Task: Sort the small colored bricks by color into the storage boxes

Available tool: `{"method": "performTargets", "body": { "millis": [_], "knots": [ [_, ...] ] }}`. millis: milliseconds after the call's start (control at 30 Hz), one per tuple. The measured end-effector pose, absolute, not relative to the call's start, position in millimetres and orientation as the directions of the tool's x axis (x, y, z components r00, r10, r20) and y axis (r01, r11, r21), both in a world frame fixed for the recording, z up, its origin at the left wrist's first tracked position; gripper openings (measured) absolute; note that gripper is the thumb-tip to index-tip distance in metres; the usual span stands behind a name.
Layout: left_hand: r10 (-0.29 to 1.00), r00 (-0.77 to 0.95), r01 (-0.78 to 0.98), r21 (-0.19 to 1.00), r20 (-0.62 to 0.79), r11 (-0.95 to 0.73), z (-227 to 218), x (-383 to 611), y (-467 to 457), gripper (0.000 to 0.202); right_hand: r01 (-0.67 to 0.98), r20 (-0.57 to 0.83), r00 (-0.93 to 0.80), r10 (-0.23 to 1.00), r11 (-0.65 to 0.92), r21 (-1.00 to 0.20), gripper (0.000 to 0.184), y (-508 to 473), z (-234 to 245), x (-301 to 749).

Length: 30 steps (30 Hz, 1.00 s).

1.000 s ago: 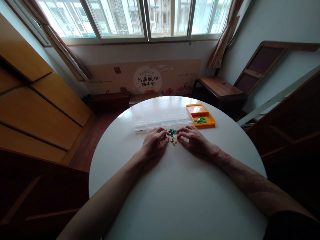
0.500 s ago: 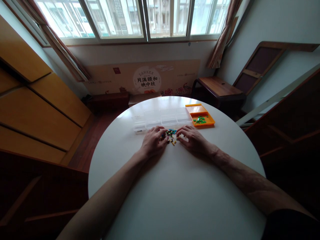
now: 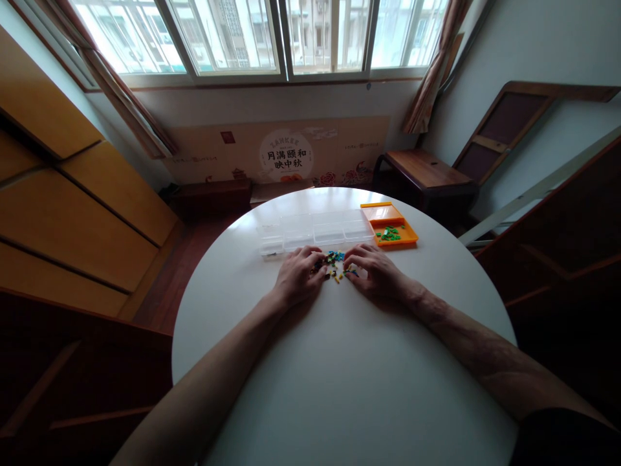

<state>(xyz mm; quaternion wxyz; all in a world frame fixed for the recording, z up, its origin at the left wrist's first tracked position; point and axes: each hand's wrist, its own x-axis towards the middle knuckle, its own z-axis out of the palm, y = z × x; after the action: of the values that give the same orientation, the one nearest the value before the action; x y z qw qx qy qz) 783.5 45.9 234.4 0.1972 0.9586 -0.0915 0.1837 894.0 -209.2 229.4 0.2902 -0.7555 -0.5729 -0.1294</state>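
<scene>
A small heap of tiny coloured pieces, blue, yellow, green and dark, lies on the round white table. My left hand rests palm down just left of the heap, its fingers curled with the tips among the pieces. My right hand lies palm down just right of the heap, fingers bent toward it and touching its edge. Whether either hand pinches a piece is too small to see. Behind the heap stands a clear compartment box, and to its right an orange tray holds green pieces.
The table's far edge faces a window wall with a printed board below it. A wooden side table stands at the back right, wooden cabinets at the left, and dark furniture at the right and lower left.
Both hands stay at the heap; the fingers of my right hand have shifted slightly inward and the pieces are a little rearranged.
</scene>
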Motion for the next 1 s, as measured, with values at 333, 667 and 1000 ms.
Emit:
{"method": "performTargets", "body": {
  "millis": [333, 667, 1000],
  "knots": [
    [-0.2, 0.901, -0.333, 0.317, 0.386, -0.888, 236.6, 783.7, 46.3, 0.03, 0.957, 0.56, 0.245, 0.792, -0.105, -0.27, 0.011, -207.5, 229.3, 895.6],
    [-0.159, 0.9, -0.307, 0.332, 0.406, -0.892, 238.7, 782.0, 44.4, 0.015, 0.945, 0.521, 0.26, 0.813, -0.103, -0.31, 0.009, -210.0, 235.3, 891.6],
    [-0.167, 0.902, -0.316, 0.344, 0.398, -0.884, 240.1, 782.2, 43.4, 0.026, 0.939, 0.503, 0.271, 0.821, -0.112, -0.324, 0.013, -210.7, 233.3, 892.5]
  ]
}}
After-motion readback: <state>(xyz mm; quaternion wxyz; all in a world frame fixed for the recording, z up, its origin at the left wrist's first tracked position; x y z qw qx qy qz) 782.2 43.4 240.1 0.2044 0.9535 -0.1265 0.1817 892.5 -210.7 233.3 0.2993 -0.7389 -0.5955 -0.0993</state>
